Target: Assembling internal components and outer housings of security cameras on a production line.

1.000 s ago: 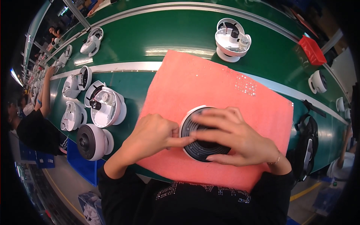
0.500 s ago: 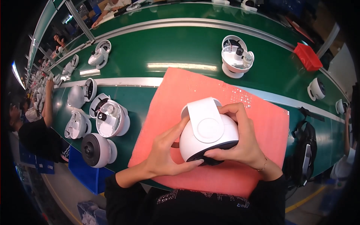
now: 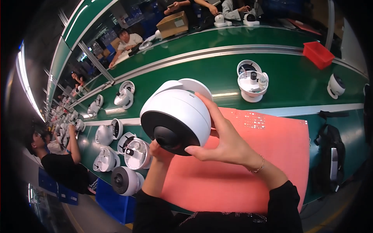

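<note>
A round white security camera [image 3: 186, 112] with a glossy black face and dark lens is lifted above a pink foam mat [image 3: 241, 178], its lens side tilted toward me. My right hand [image 3: 229, 145] grips it from the right, thumb at the lower edge of the black face and fingers along the white shell. Beneath it, my left hand [image 3: 162, 154] holds the underside; most of those fingers are hidden behind the camera. A curved white bracket [image 3: 196, 86] shows along the top of the shell.
Several opened white camera housings [image 3: 136, 153] stand left of the mat, beside a finished-looking camera [image 3: 126, 181]. Another open housing [image 3: 252, 83] and a red bin [image 3: 318, 55] sit on the green conveyor. A black strap bag [image 3: 330, 151] lies right. A co-worker [image 3: 58, 167] sits left.
Both hands have raised the camera off the mat and turned it, so its black face now shows. My left hand has moved underneath it. The view has tilted up and shifted left.
</note>
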A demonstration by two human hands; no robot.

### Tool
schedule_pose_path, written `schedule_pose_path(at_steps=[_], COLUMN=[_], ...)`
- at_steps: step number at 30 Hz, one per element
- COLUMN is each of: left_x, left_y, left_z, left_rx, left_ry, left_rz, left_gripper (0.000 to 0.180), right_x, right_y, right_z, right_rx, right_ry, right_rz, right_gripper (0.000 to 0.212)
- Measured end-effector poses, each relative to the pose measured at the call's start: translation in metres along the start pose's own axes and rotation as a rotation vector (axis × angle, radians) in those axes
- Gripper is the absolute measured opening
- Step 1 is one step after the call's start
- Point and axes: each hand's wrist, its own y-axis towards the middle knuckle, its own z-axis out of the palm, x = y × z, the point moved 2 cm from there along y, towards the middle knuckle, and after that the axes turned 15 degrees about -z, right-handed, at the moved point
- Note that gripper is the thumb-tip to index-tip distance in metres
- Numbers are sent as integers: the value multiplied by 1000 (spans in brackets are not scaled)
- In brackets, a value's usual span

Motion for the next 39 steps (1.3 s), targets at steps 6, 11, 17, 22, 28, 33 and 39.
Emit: schedule_pose_path(at_steps=[6, 11, 17, 22, 28, 33, 39], left_x=[-7, 13, 35, 81, 78, 69, 65], left_y=[6, 26, 46, -12, -34, -40, -36], left_z=[-5, -1, 13, 10, 12, -1, -5], left_rx=[-40, -61, -144, 205, 149, 36, 68], left_ry=[21, -11, 252, 1582, 1994, 2009, 1906], left_rz=[11, -14, -279, -253, -269, -279, -350], left_gripper=[65, 63, 58, 77, 86, 86, 83], right_x=[-4, -16, -60, -127, -177, -179, -154], right_y=[2, 0, 6, 6, 4, -16, -63], right_z=[6, -10, -54, -102, -145, -176, -225], right_rx=[-84, -142, -482, -816, -948, -1196, -1580], right_ry=[-178, -169, 347, 486, 399, 416, 100], right_rz=[-28, -36, 358, 415, 412, 429, -85], right_gripper=[98, 95, 66, 65, 69, 72, 66])
